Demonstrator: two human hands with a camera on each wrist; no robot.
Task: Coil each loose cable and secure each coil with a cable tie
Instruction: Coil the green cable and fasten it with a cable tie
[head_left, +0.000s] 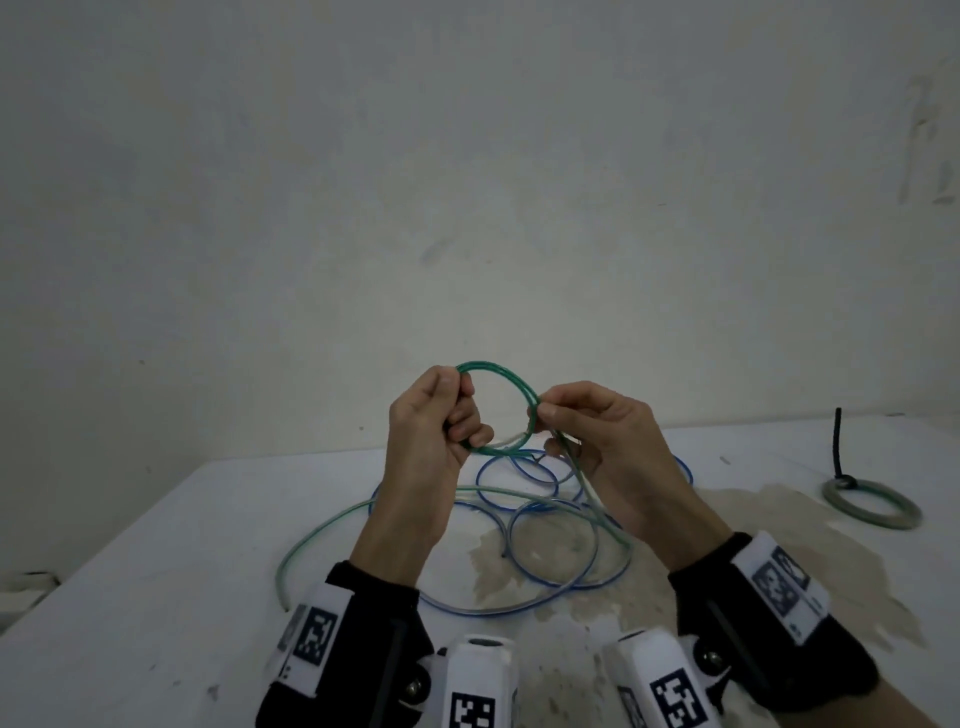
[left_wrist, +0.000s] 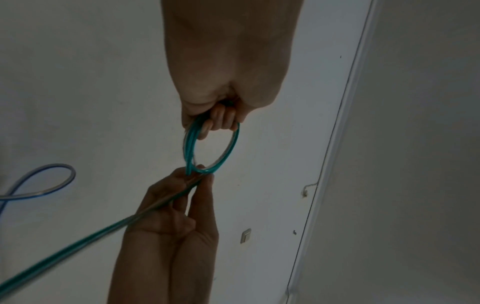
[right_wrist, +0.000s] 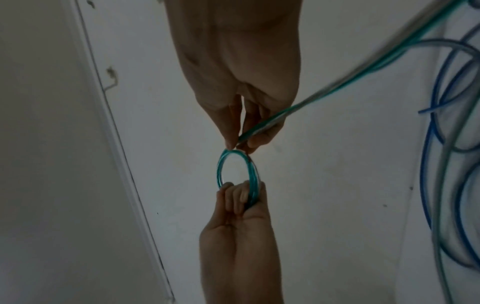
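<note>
1. Coiling was under way: the left hand (head_left: 431, 415) gripped the green cable (head_left: 498, 376) coil at centre frame, fingers curled through the loops.
2. The right hand (head_left: 597, 436) pinched the coil's opposite side, its tail trailing down to the table (head_left: 156, 545).
3. Feeding each turn the same size, without twist, would likely keep it neat.
4. The blue cable (head_left: 519, 603) lay loose lower centre.

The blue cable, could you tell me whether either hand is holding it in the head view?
No, the blue cable lies loose on the white table, while the left hand and right hand both hold the green cable coil.
</note>
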